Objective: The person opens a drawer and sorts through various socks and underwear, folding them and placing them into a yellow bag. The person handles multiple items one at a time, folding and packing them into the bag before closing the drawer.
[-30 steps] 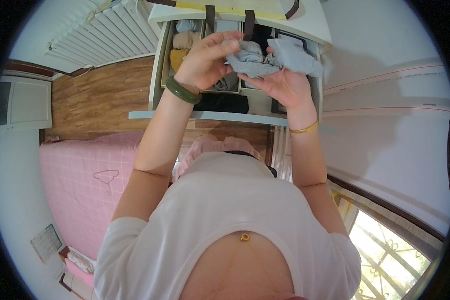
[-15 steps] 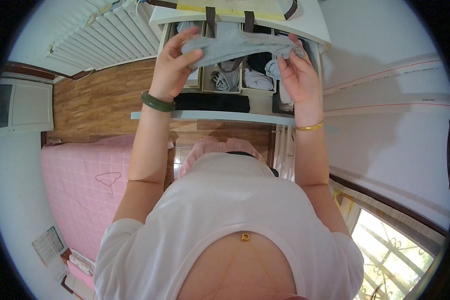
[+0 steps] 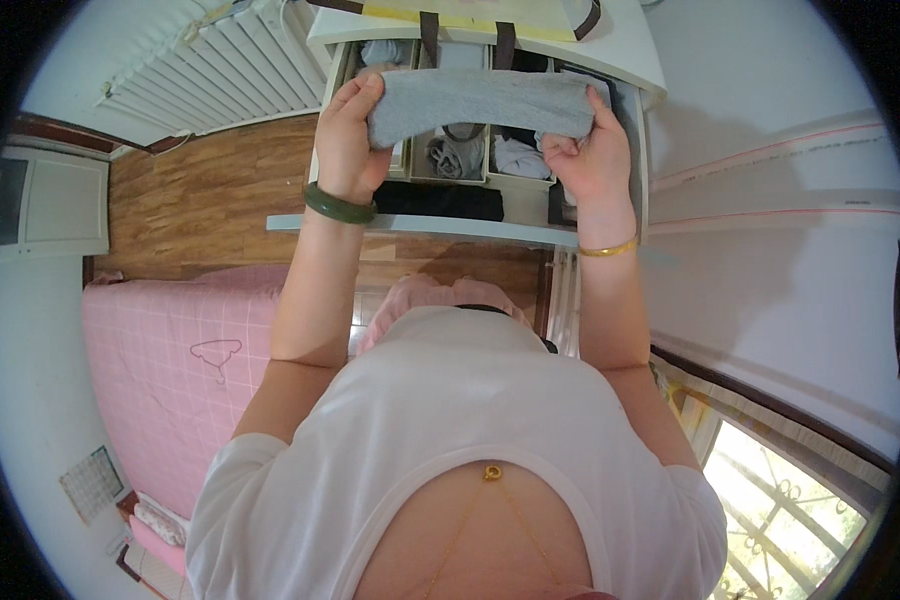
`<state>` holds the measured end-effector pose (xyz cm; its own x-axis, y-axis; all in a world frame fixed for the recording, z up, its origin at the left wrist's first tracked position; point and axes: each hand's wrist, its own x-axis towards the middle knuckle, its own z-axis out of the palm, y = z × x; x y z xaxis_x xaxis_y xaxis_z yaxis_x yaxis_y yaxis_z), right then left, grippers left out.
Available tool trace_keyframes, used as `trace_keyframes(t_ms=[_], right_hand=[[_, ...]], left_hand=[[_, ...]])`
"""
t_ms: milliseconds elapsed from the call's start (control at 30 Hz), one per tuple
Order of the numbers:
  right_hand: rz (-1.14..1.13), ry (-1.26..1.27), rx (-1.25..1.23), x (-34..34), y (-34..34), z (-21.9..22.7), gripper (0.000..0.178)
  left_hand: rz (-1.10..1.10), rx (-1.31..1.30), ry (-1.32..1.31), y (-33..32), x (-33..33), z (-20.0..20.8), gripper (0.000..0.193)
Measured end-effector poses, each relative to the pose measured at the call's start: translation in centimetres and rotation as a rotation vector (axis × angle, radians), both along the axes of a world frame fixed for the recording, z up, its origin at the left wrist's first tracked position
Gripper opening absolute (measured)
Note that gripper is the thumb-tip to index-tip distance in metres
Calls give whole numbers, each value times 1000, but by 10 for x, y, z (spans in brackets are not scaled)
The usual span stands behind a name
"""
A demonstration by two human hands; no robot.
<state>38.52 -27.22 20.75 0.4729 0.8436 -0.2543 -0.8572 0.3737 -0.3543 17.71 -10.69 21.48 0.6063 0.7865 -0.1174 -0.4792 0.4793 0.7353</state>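
Observation:
A grey piece of soft cloth (image 3: 480,100), long and folded into a flat strip, is stretched sideways above an open drawer (image 3: 420,232). I cannot make out which kind of garment it is. At its left end, my left hand (image 3: 352,140) grips it, thumb on top. My right hand (image 3: 592,150) pinches the other end, its fingers curled at the cloth's lower corner. Beneath, the drawer is divided into compartments with a rolled grey cloth (image 3: 454,157), a white cloth (image 3: 520,158) and dark pieces. The cloth strip hides part of the compartments.
On the white cabinet top (image 3: 630,40) sits a yellow-edged bag (image 3: 480,14) whose dark straps hang over the drawer. A black folded cloth (image 3: 440,202) lies along the drawer's front. To the left are a radiator (image 3: 230,70) and a pink bed (image 3: 170,340) with a clothes hanger (image 3: 216,358).
The grey cloth has gone from bunched and uneven to a flatter, wider strip. My left hand has shifted slightly right and changed its grip; my right hand has moved a little lower.

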Motion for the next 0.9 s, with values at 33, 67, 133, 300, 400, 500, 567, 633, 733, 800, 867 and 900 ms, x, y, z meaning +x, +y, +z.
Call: trace_keyframes(t_ms=[33, 67, 133, 300, 400, 500, 567, 633, 733, 800, 867, 900], right_hand=[[-45, 3, -43, 2, 2, 2, 7], [-90, 6, -86, 4, 4, 6, 8], [-206, -48, -215, 7, 9, 23, 10], [-249, -327, -439, 0, 12, 28, 19], [-182, -533, -471, -10, 16, 25, 26], [10, -853, -448, -29, 25, 14, 40], [143, -766, -221, -31, 25, 22, 39], [176, -863, -157, -19, 18, 38, 37], [81, -1810, -661, 35, 13, 9, 36], [204, -2202, -903, 53, 1, -33, 38], [302, -2342, -1065, 56, -1, -39, 40], [332, -2290, -1098, 56, 2, -29, 41]], left_hand=[[-10, -8, 4, 0, -1, -3, 16], [-13, 2, 40, -1, -3, -5, 16], [-21, 24, 112, -4, -8, -8, 16], [-29, 476, 458, 12, -19, -16, 15], [-55, 1260, 801, 15, -15, -9, 19], [253, 1515, 627, -30, 17, 21, 44], [-70, 1185, 441, -44, 30, 22, 50], [-366, 583, 241, -35, 37, 11, 46], [-566, -59, -133, -13, 36, -3, 42], [-702, -265, -272, -10, 36, 4, 42], [-687, -310, -266, -8, 39, -1, 46], [-670, -335, -267, -7, 39, -4, 46]])
